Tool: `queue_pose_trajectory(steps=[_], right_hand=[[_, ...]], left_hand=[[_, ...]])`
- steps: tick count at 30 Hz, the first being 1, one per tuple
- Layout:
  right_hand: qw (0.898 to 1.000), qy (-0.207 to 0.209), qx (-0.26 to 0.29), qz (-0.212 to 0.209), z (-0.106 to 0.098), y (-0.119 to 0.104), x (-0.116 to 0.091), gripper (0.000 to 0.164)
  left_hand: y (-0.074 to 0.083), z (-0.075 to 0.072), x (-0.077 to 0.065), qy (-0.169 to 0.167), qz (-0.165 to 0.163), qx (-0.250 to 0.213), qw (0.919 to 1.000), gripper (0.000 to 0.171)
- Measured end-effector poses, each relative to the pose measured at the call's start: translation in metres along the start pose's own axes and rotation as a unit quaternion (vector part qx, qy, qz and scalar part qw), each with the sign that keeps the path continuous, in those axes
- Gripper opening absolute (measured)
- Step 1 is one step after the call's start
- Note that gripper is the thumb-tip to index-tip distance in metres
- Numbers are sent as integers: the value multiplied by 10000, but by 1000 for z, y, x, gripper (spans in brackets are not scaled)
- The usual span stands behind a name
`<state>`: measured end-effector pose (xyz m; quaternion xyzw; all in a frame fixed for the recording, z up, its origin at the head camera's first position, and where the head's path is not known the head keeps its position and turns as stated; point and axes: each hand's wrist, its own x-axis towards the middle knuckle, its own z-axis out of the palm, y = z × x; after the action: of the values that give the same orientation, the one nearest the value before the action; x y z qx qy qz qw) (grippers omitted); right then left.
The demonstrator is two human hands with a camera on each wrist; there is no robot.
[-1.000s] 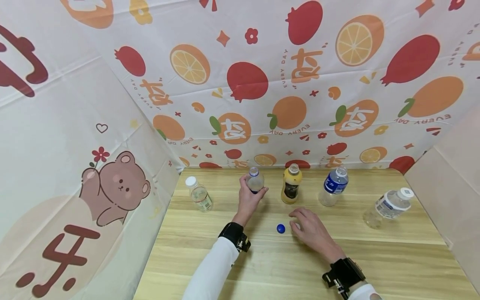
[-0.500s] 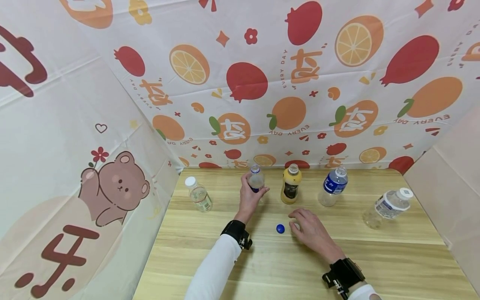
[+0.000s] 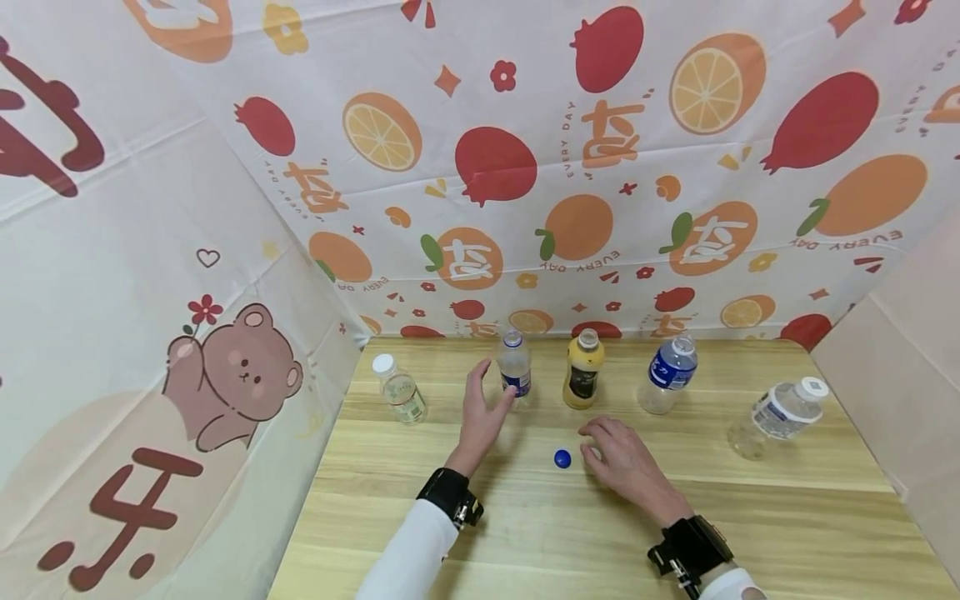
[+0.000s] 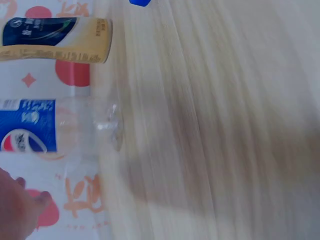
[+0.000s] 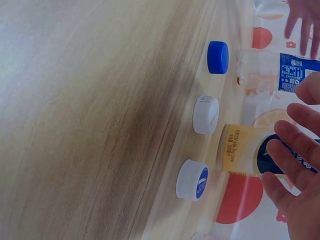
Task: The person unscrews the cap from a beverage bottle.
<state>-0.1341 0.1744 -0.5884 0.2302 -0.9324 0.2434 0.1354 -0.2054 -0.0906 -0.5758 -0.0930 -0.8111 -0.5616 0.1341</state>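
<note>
A clear bottle with a blue label (image 3: 516,367) stands capless near the back of the table. My left hand (image 3: 482,419) is just left of it, thumb and fingers spread and holding nothing. In the left wrist view the bottle's blue label (image 4: 30,126) shows close to part of my left hand (image 4: 19,210). My right hand (image 3: 626,467) hovers with loosely bent fingers, holding nothing. A blue cap (image 3: 562,458) lies left of it. Two white caps, a plain-sided one (image 5: 205,114) and one with a blue printed top (image 5: 192,180), sit in a row with it, mostly hidden from the head view.
A yellow bottle (image 3: 583,371) and a blue-labelled bottle (image 3: 669,375), both without caps, stand farther right. White-capped clear bottles stand at the far left (image 3: 399,390) and far right (image 3: 778,417). A fruit-print cloth (image 3: 420,200) hangs behind the table (image 3: 540,533).
My left hand has let go of the clear blue-labelled bottle and drawn back to the left and toward me. The bottle stays standing. My right hand has hardly moved.
</note>
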Motion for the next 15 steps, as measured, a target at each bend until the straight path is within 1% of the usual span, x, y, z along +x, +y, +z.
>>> queue_pose_trajectory(steps=[3, 6, 9, 11, 15], right_hand=[[9999, -103, 50, 61, -1, -1, 0, 22], [9996, -159, 145, 156, -2, -2, 0, 27], [9992, -164, 254, 262, -3, -3, 0, 34], [9990, -134, 322, 290, -4, -5, 1, 38], [9989, -21, 410, 223, -5, -9, 3, 40]], left_hand=[[2, -17, -9, 307, 616, 58, 9976, 58], [5, -33, -15, 692, 1252, 162, 9896, 51], [7, -48, -17, 1102, 1788, 297, 9772, 50], [8, -57, -16, 1415, 2110, 354, 9665, 49], [26, -74, -17, 2093, 2563, 426, 9427, 43]])
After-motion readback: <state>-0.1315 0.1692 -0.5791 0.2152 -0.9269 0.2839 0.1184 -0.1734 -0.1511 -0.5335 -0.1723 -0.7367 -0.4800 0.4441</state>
